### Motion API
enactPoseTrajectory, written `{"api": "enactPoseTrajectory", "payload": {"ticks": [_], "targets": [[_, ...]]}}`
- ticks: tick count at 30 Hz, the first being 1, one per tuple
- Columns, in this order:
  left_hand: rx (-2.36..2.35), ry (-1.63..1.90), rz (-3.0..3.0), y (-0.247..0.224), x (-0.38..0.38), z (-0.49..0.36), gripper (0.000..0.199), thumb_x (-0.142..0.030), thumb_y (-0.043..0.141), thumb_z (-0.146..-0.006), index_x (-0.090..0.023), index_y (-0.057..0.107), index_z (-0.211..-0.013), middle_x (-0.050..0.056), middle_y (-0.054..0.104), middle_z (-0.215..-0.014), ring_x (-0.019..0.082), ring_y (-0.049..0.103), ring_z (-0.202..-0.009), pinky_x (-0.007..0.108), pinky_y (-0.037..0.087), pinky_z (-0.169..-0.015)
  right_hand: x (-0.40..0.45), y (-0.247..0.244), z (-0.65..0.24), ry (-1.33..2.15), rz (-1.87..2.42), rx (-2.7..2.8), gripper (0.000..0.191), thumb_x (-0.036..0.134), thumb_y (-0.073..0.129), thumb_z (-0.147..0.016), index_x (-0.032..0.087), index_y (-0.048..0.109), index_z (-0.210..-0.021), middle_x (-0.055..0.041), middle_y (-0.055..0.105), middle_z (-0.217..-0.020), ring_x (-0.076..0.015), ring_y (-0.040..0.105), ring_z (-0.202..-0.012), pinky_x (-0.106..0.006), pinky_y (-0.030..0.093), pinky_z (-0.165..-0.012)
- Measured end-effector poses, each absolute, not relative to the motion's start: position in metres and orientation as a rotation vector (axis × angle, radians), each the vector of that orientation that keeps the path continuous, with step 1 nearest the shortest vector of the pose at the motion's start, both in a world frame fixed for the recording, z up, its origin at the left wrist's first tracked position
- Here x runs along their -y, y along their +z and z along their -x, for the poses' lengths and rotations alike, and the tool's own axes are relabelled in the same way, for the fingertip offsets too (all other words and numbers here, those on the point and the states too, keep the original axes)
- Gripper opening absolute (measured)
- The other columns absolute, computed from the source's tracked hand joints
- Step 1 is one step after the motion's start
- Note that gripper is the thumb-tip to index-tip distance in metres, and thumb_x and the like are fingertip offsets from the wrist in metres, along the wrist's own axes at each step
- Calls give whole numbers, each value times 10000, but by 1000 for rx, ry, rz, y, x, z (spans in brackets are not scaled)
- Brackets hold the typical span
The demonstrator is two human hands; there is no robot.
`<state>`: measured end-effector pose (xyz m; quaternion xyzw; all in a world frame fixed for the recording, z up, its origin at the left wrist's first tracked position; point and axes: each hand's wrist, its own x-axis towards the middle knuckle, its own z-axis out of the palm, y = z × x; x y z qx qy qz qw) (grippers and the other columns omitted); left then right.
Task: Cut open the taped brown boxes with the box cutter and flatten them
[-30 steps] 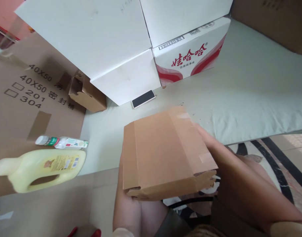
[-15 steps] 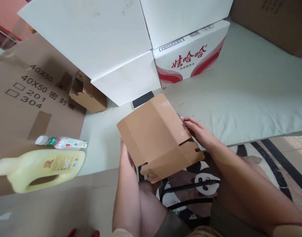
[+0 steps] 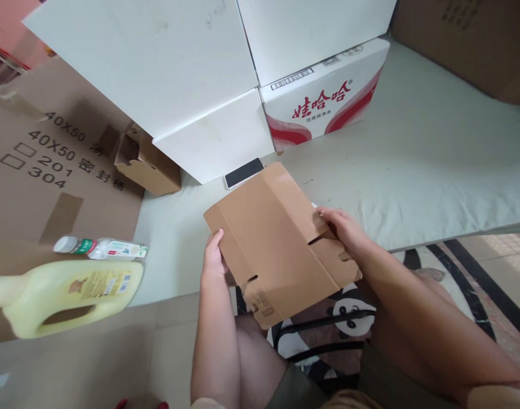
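Note:
A flattened brown cardboard piece [image 3: 272,233], creased and with slotted flaps along its near edge, is held above the front edge of the table. My left hand [image 3: 214,254] grips its left edge, thumb on top and the other fingers hidden underneath. On the opposite side my right hand [image 3: 343,227] holds the right edge near a slotted flap, its fingers partly hidden. Just beyond the cardboard's far edge lies a dark flat device with a white rim [image 3: 244,173].
White boxes [image 3: 213,133] and a red-and-white printed carton [image 3: 323,105] stand at the back. To the left are a small folded brown box [image 3: 151,167], a large carton [image 3: 51,147], a small bottle [image 3: 102,248] and a yellow jug [image 3: 72,292]. The pale cloth [image 3: 434,170] covers the table.
The cardboard has opened flatter and its near flaps have shifted toward me. My left thumb now shows on top of the left edge. My right hand has moved slightly nearer.

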<state>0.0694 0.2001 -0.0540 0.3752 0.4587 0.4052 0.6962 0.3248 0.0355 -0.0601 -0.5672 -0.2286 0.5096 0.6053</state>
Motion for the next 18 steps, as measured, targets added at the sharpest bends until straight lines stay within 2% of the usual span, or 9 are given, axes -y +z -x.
{"api": "enactPoseTrajectory", "payload": {"ticks": [3,6,8,10,12,14,16,18], "targets": [[-1109,880,-683,-60,-207,-67,411,-486,794,-685,-183,724,-953,78,777,-859,246,742,-716,376,612,-689,-32,-58,-324,1202,1112,552,518,713,479,-818,270,646,-1029,-68,743,-952,-259,712,-889,-406,580,-758],[-1108,904,-654,-66,-210,-67,465,-563,725,-766,-189,723,-1043,90,781,-928,254,755,-796,403,608,-799,-26,-54,-322,1145,1090,760,553,729,463,-850,286,651,-1123,-79,734,-1126,-277,707,-1042,-443,570,-877],[-1067,978,-684,-70,-212,-69,479,-575,714,-787,-198,715,-1082,85,780,-982,258,755,-897,398,592,-872,-22,-54,-320,1121,1090,864,687,786,292,-885,272,655,-1161,-104,735,-1097,-284,713,-1010,-459,575,-839],[-1020,1092,-728,-73,-212,-71,474,-574,718,-794,-209,703,-1096,78,775,-1043,251,739,-993,373,581,-904,-19,-55,-316,1125,1093,878,840,862,179,-850,248,662,-1159,-121,738,-986,-283,717,-898,-439,578,-714],[-973,1189,-786,-76,-209,-73,463,-554,743,-786,-220,687,-1101,65,767,-1101,226,725,-1023,331,584,-879,-16,-55,-312,1117,1156,815,763,874,410,-799,241,671,-1135,-104,734,-932,-257,702,-835,-383,565,-650],[-938,1180,-875,-77,-204,-75,471,-536,776,-764,-228,670,-1104,52,765,-1098,195,731,-945,282,588,-775,-10,-53,-309,1077,1244,679,624,730,711,-720,251,669,-1119,-75,735,-958,-228,693,-839,-333,566,-647],[-947,1035,-977,-77,-197,-75,474,-548,783,-750,-215,663,-1066,42,766,-964,159,715,-731,237,541,-587,2,-48,-310,1043,1296,484,589,611,830,-662,258,656,-1100,-50,733,-960,-205,689,-813,-296,564,-607],[-976,819,-1079,-75,-190,-75,482,-594,750,-754,-194,660,-1007,34,737,-816,130,642,-539,215,435,-441,25,-42,-318,1022,1329,298,554,595,853,-638,245,644,-1014,-21,707,-820,-164,642,-640,-250,491,-456]]}}
